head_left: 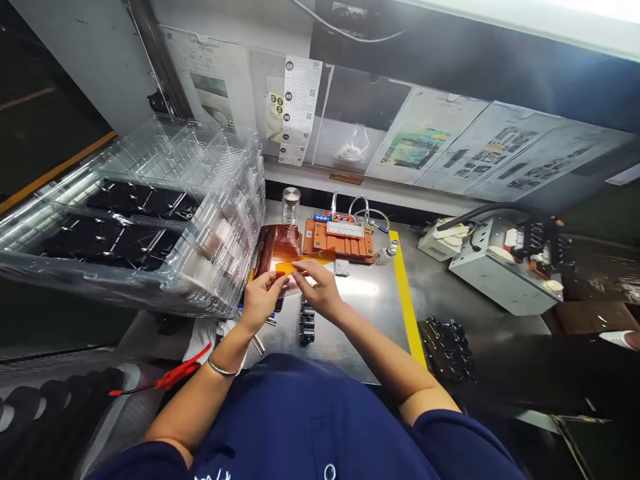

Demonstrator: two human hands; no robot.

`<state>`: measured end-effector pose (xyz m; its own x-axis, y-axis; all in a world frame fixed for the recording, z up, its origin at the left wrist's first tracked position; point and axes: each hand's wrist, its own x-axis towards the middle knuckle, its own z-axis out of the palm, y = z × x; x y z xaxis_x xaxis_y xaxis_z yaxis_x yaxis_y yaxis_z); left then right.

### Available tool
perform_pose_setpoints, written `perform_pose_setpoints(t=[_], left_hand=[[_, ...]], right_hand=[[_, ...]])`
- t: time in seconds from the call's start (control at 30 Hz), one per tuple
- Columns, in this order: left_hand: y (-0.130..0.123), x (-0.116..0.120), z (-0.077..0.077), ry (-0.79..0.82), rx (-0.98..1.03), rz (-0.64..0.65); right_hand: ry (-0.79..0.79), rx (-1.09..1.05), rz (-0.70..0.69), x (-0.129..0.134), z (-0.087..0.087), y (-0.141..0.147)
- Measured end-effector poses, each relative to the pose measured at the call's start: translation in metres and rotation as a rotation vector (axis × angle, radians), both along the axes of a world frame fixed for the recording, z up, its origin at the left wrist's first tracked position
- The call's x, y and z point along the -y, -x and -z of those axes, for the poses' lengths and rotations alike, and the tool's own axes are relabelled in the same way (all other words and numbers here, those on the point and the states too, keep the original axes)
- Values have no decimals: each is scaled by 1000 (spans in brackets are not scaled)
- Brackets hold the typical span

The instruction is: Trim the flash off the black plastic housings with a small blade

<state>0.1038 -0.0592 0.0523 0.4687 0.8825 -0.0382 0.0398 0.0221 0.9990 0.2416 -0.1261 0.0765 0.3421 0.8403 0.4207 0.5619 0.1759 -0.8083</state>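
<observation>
My left hand (261, 300) and my right hand (320, 285) are close together over the metal bench, thumbs and fingers pinched. Between them is a piece of amber transparent film (287, 267), and both hands grip it along its near edge. Part of a clear sheet shows below the fingertips. Just behind lies a larger reddish-brown film sheet (281, 243). An orange fixture block (340, 248) with a white label sits beyond my right hand. Below the hands a black molded part (307, 321) rests on the bench.
Stacked clear plastic trays (220, 247) holding black parts rise at the left. A glass jar (291, 207) stands at the back. Yellow tape (407, 307) crosses the bench; beyond it are black parts (447, 347) and a grey machine (500, 267). Red-handled pliers (180, 373) are lower left.
</observation>
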Motion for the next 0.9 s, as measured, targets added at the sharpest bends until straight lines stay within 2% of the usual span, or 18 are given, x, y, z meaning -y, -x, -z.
perform_pose_setpoints(t=[0.1,0.2,0.37,0.47,0.53,0.67,0.9], left_hand=[[2,-2,-14,46,8,72],[4,-2,-26,-12,2,162],[9,-1,-40,-476,-80,248],[9,1,-46,-618,-107,295],[8,3,-50,-609,-118,329],[6,7,-57,-482,-139,360],[2,13,-58,-281,-125,363]], right_hand=[[-10,222,-36,12,-9,1],[13,278,-70,16,-15,0],[110,403,-82,22,-27,-3],[199,447,-124,25,-40,-5],[244,415,-203,26,-49,-8],[321,295,-324,26,-63,-18],[333,189,-431,27,-65,-32]])
